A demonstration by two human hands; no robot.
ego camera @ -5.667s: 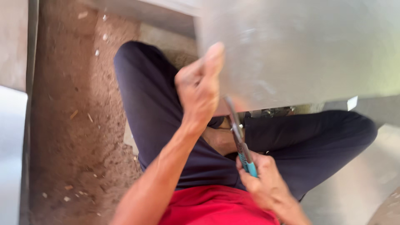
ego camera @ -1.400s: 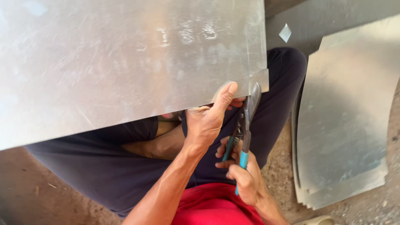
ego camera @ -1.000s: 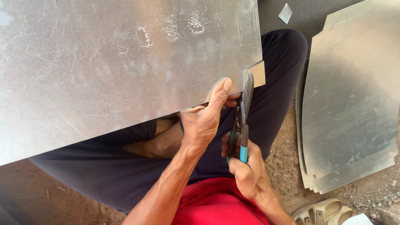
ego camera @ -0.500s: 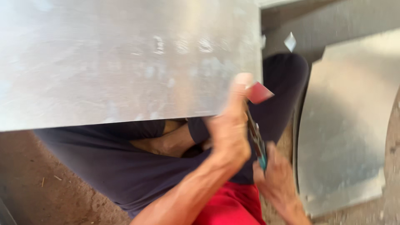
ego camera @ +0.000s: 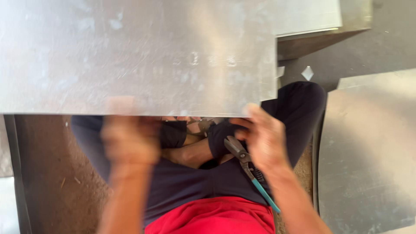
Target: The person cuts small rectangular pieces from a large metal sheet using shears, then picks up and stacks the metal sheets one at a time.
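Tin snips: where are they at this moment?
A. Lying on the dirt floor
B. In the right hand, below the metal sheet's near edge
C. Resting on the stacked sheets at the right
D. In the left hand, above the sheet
B: the right hand grips the tin snips, their teal handle pointing toward the body, under the metal sheet.

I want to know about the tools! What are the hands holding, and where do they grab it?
The right hand holds metal snips by their handles. The blurred left hand sits at the big metal sheet's near edge; its grip cannot be told.

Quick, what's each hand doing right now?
Left hand: blurred, at the metal sheet's lower edge; grip cannot be told.
Right hand: closed on the tin snips.
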